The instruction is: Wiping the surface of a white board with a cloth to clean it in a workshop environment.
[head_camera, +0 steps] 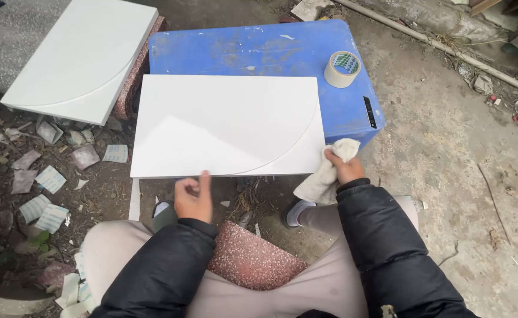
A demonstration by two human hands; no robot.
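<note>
A white rectangular panel [223,123] with a curved groove lies flat on a blue plastic box [259,50]. My left hand [193,197] touches the panel's near edge with its fingertips, the other fingers curled. At the panel's near right corner, my right hand [342,168] grips a crumpled white cloth [325,176] that hangs down below the edge. Both arms wear black padded sleeves.
A roll of tape [342,69] stands on the blue box's right side. A second white panel [79,56] rests on a reddish speckled slab at the upper left. Paper scraps [44,194] litter the dirt at left. A speckled red stool [253,259] shows between my knees.
</note>
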